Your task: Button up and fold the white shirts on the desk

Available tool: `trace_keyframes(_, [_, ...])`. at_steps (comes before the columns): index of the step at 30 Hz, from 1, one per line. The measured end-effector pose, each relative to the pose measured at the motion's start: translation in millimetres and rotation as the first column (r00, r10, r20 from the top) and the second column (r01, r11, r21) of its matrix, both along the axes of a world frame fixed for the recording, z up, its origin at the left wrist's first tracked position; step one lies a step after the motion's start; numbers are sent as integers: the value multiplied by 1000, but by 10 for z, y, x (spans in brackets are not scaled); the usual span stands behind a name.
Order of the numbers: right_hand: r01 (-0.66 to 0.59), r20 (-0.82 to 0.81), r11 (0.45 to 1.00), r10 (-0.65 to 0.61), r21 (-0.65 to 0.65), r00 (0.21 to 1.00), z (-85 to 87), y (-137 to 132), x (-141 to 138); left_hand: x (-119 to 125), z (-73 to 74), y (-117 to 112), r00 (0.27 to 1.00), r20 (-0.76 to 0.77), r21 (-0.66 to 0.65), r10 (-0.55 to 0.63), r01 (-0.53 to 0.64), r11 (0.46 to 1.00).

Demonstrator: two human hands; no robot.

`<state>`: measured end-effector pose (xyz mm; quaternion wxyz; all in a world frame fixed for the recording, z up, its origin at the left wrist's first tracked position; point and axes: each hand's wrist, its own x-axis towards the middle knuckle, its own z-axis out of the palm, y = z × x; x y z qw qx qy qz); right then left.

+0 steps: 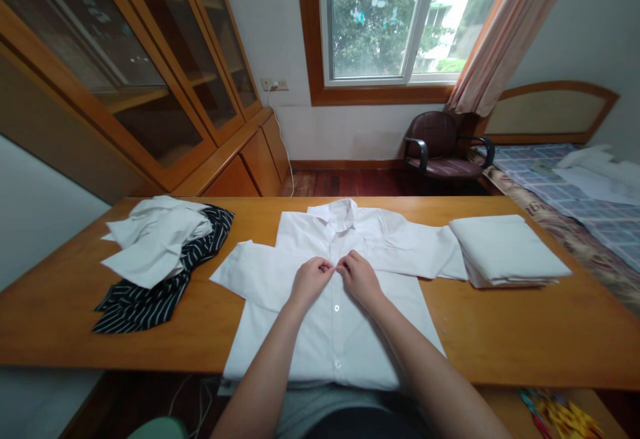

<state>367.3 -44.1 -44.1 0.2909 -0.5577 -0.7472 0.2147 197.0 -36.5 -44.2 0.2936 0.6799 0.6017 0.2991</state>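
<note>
A white short-sleeved shirt (300,332) lies flat, front up, on the wooden table (525,339), collar away from me and hem over the near edge. My left hand (311,280) and my right hand (359,279) meet over the button placket at chest height. Both pinch the fabric there, fingers curled, fingertips nearly touching each other. Two buttons show on the placket below my hands.
A pile of white garments over a black-and-white striped one (150,259) lies at the table's left. A folded white stack (507,251) sits at the right. Behind are a wooden glass-door cabinet (150,92), a dark chair (443,149) under the window, and a bed (590,192).
</note>
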Motion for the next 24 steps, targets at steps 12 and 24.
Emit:
trace_keyframes(12, [10, -12, 1000, -10, 20, 1000, 12, -15, 0, -26, 39, -12, 996, 86, -34, 7, -4, 999])
trace_keyframes(24, [33, 69, 999, -36, 37, 997, 14, -13, -12, -57, 2, 34, 989, 151, -91, -1, 15, 996])
